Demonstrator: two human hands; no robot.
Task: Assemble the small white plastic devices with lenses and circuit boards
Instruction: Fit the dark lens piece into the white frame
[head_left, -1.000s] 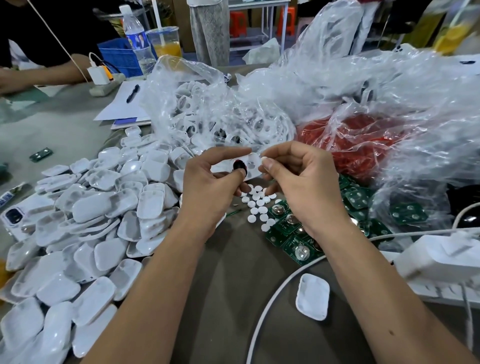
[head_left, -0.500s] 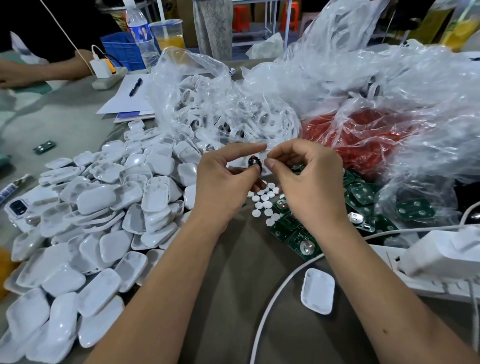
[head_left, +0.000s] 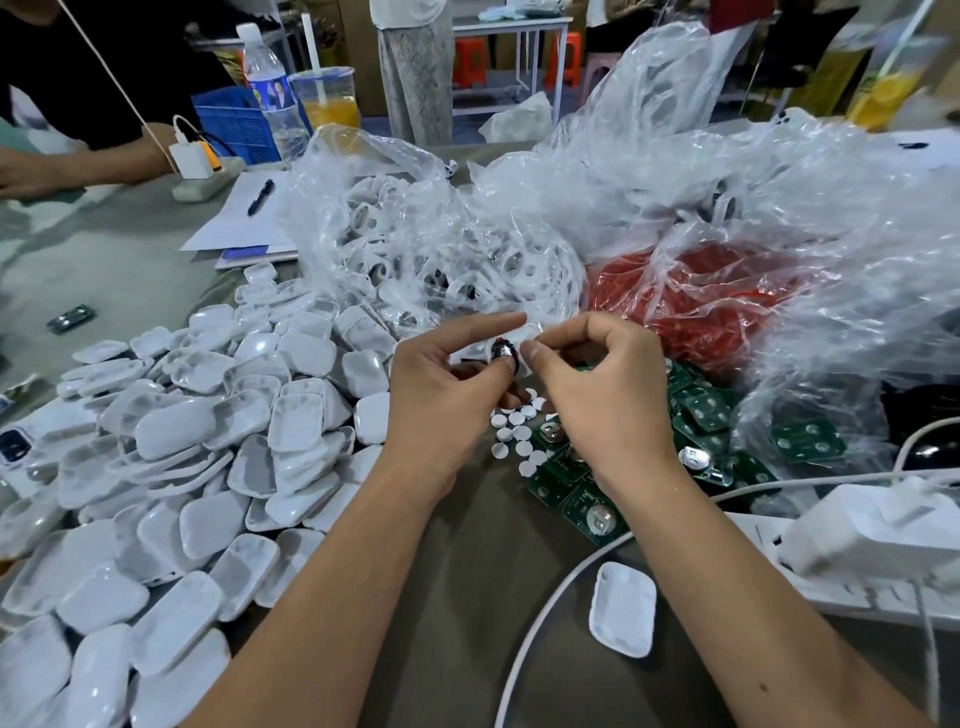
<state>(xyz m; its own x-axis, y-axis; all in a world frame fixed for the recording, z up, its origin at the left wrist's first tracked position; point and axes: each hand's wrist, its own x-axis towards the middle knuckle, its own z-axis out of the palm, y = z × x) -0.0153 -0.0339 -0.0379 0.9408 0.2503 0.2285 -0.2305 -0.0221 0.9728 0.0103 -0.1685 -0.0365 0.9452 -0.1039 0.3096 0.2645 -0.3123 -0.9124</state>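
**Lens piece turned between our fingertips**

Since a moment ago, our hands have shifted little; the dark lens (head_left: 503, 349) now shows a glinting face. Our left hand (head_left: 441, 384) pinches the white device shell (head_left: 519, 338) with thumb curled under the lens and forefinger stretched straight above it. Our right hand (head_left: 602, 384) pinches the shell's other edge, fingers curled, just beside the lens. Below our grip lie small white discs (head_left: 511, 434); green circuit boards (head_left: 582, 499) sit under our right wrist, and white shells (head_left: 208, 441) are heaped beyond our left hand.
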